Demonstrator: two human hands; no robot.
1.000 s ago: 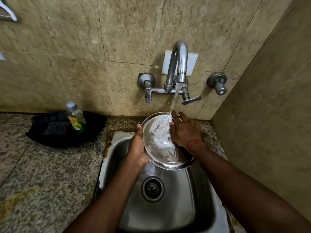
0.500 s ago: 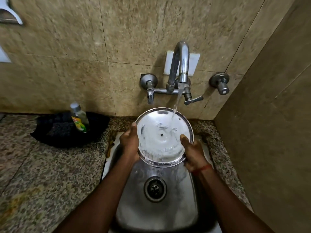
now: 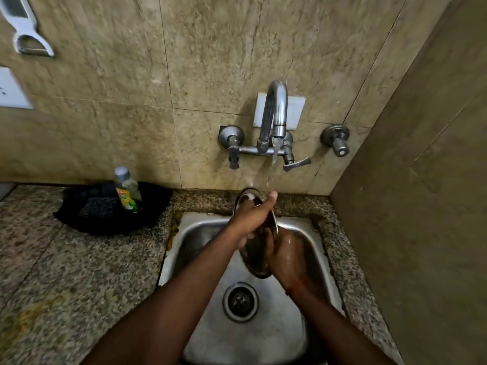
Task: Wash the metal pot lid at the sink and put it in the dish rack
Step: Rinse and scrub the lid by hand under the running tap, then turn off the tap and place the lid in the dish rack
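Note:
The round metal pot lid [image 3: 257, 262] stands nearly on edge over the steel sink [image 3: 203, 233], its rim facing me. My left hand [image 3: 253, 217] grips its upper left side, thumb pointing up toward the water. My right hand [image 3: 286, 255] presses flat against the lid's right face, wet. A thin stream of water falls from the tap [image 3: 276, 114] onto the lid's top edge. No dish rack is in view.
A dish soap bottle [image 3: 127, 189] stands in a black holder [image 3: 110, 206] on the granite counter [image 3: 66, 272] left of the sink. The sink drain [image 3: 239, 301] lies below my hands. A tiled side wall [image 3: 421, 206] closes the right. A peeler [image 3: 26, 30] hangs top left.
The lid has turned from facing me flat to standing on edge. My right hand moved from its rim to its right face, and the camera tilted down a little.

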